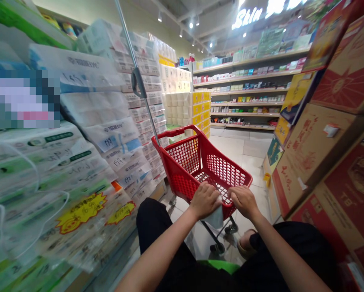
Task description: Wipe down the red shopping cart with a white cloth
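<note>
A red shopping cart (182, 178) with a perforated plastic basket stands in front of my knees, its basket holding nothing that I can see. My left hand (205, 200) is closed over the basket's near rim, with a pale cloth (215, 218) under it that hangs down outside the basket. On the same rim, a little to the right, lies my right hand (244, 201), its fingers curled over the edge. A grey metal pole (151, 115) rises from the cart's far left corner, with a dark grip (138, 83) partway up.
Stacked tissue packs (108, 134) wall the left side, with a white cable (63, 211) hanging in front. Cardboard cartons (309, 142) rise close on the right. Behind the cart, a tiled floor (245, 148) leads to shelves of small boxed goods (245, 89).
</note>
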`<action>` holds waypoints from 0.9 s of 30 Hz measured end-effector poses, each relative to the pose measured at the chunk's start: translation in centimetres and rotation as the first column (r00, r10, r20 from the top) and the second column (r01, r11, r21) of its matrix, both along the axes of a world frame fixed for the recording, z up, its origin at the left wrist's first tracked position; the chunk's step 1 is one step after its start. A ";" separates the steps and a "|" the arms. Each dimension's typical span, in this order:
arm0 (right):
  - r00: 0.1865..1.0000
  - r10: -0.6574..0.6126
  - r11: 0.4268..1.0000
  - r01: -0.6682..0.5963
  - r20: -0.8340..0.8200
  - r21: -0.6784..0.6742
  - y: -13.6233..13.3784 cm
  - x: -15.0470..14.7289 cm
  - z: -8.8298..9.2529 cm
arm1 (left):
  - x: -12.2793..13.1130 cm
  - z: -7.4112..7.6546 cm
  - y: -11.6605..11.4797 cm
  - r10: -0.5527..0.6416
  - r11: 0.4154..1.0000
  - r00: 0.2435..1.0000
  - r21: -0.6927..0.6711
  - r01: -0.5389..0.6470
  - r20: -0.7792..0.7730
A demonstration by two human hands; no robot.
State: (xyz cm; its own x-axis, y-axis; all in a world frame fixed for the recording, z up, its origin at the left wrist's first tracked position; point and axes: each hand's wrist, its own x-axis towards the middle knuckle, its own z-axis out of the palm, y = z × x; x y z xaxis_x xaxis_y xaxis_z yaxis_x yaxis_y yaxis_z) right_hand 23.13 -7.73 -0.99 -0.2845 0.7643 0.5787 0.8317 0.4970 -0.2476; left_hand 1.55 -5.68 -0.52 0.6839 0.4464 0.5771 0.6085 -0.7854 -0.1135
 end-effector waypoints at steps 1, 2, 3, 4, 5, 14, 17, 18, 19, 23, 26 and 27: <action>1.000 -0.003 1.000 0.003 0.002 -0.001 0.0 -0.1 0.0 | 0.9 -0.4 -0.8 -0.032 0.999 0.999 0.006 0.032 -0.009; 1.000 -0.004 1.000 0.004 0.003 -0.002 -0.1 -0.1 0.0 | 1.8 -0.7 -1.6 -0.053 0.999 0.999 0.008 0.053 -0.014; 1.000 -0.004 1.000 0.004 0.004 -0.001 -0.1 -0.2 0.0 | 2.5 -1.0 -2.1 -0.036 0.999 0.999 0.011 0.036 0.003; 1.000 -0.002 1.000 0.002 0.006 0.001 -0.2 -0.2 0.0 | 2.9 -1.2 -2.5 -0.026 1.000 1.000 0.014 0.026 0.013; 1.000 0.000 1.000 0.000 0.006 0.004 -0.3 -0.2 0.0 | 3.2 -1.3 -2.7 -0.018 1.000 1.000 0.016 0.017 0.020; 1.000 0.030 1.000 -0.030 0.002 -0.004 -1.6 -0.7 0.3 | 0.3 -0.4 -0.6 -0.206 0.973 0.970 0.078 0.217 -0.130; 0.998 0.061 0.998 -0.061 0.019 -0.013 -1.7 -0.5 0.5 | -1.3 0.5 0.7 -0.233 0.965 0.955 0.076 0.250 -0.180; 0.998 0.064 0.998 -0.064 0.022 -0.013 -1.6 -0.4 0.5 | -1.8 0.8 1.3 -0.226 0.968 0.956 0.067 0.242 -0.186; 0.998 0.065 0.998 -0.065 0.022 -0.012 -1.6 -0.2 0.5 | -2.4 1.2 1.9 -0.213 0.973 0.960 0.054 0.226 -0.183; 0.999 0.038 0.999 -0.038 0.009 0.002 -1.3 0.1 0.3 | -4.3 2.3 4.1 -0.104 0.995 0.989 -0.020 0.102 -0.104; 1.000 -0.002 1.000 0.002 -0.006 0.017 -1.2 -0.3 0.1 | -4.6 2.4 4.6 -0.022 0.998 0.999 -0.057 0.020 -0.033; 1.000 -0.020 1.000 0.020 -0.013 0.023 -1.2 -0.5 0.1 | -4.4 2.4 4.5 0.002 0.998 1.000 -0.062 -0.003 -0.010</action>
